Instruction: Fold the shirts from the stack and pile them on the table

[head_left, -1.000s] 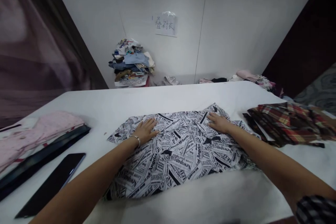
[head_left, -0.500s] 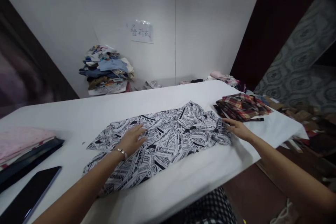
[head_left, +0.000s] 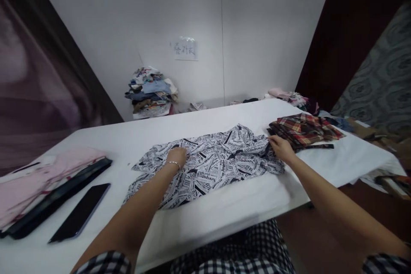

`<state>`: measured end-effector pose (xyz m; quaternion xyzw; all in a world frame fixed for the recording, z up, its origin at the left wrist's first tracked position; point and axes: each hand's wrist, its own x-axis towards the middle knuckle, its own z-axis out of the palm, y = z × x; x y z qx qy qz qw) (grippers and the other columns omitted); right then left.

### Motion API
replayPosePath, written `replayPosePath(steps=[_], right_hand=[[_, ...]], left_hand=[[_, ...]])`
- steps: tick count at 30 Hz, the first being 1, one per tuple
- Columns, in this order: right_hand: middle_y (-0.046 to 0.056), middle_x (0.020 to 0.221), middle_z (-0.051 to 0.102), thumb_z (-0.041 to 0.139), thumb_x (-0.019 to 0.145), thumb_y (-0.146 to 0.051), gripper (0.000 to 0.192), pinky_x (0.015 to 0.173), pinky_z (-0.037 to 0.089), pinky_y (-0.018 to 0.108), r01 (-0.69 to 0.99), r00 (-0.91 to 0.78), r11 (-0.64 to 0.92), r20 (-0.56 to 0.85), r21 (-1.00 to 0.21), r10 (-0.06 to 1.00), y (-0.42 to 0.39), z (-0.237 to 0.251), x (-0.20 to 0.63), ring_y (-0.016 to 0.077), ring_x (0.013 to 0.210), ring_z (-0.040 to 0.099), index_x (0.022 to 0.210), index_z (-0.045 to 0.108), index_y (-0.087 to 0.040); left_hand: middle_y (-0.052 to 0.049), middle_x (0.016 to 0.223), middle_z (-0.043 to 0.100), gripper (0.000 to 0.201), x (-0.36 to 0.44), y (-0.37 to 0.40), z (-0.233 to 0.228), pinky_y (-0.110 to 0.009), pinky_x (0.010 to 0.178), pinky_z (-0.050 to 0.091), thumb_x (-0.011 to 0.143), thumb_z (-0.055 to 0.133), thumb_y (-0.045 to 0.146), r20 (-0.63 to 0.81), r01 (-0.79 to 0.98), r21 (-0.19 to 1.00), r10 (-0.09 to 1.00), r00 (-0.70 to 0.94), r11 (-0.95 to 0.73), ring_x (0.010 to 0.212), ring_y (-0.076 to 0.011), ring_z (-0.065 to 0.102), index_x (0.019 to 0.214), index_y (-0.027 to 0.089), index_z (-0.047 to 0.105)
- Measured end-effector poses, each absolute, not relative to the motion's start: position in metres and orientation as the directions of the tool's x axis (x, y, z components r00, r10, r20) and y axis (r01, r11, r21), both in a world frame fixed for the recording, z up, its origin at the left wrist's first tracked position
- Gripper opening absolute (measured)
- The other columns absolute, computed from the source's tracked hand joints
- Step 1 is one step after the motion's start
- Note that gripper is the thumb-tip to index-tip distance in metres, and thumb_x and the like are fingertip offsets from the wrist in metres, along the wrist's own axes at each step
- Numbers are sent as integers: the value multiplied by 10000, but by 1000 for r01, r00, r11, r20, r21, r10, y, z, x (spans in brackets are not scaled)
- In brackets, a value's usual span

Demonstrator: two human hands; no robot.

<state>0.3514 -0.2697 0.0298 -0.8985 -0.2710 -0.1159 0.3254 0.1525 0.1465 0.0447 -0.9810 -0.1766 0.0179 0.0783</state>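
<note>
A black-and-white newspaper-print shirt (head_left: 212, 167) lies spread and wrinkled across the middle of the white table. My left hand (head_left: 177, 156), with a bracelet at its wrist, is closed on the cloth in the shirt's left part; its fingertips are hidden behind the hand. At the shirt's right end, my right hand (head_left: 281, 147) pinches the edge of the fabric between thumb and fingers. Just beyond that hand lies a folded red-and-brown plaid shirt (head_left: 303, 129), on top of something dark.
Pink folded clothes (head_left: 48, 175) and a black phone (head_left: 81, 212) rest at the left of the white table (head_left: 205, 233). Piled clothes (head_left: 152, 92) stand behind it by the wall, below a paper sign (head_left: 186, 49). More clothes (head_left: 297, 98) lie at the back right.
My left hand, flat with fingers stretched before, has closed on the cloth. My right hand has closed its fingers on the shirt's right edge. The camera view has shifted.
</note>
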Motion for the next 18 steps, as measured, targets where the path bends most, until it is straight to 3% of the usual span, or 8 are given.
replayPosePath(steps=[4,10,16,18], right_hand=[[63,831,668,398,873,-359,308,747,479,325,627,777,-533,505,-568,375,-272,39,337,214,761,618,1009,613,-185],[68,872,663,383,892,-371,278,769,476,318,642,756,-511,585,-572,295,-274,50,317,212,812,618,993,584,-208],[60,867,680,390,906,-369,270,725,505,322,722,683,-514,596,-464,421,-286,49,306,204,770,637,1019,590,-226],[58,854,690,397,914,-350,264,688,515,315,764,637,-500,600,-407,484,-289,50,307,198,737,650,1027,600,-222]], left_hand=[[-165,1076,672,295,152,155,38,-338,864,462,848,432,164,-5,379,-159,384,923,-912,1060,-248,604,976,142,697],[-153,1013,669,334,140,159,48,-374,846,448,886,341,153,67,343,-94,338,939,-935,1010,-262,590,913,159,674],[-116,909,662,255,114,167,43,-404,900,425,832,389,118,99,300,57,304,947,-952,991,-273,587,766,183,627],[-127,879,667,205,113,169,39,-420,918,419,823,438,163,140,294,257,337,931,-921,990,-288,595,736,182,623]])
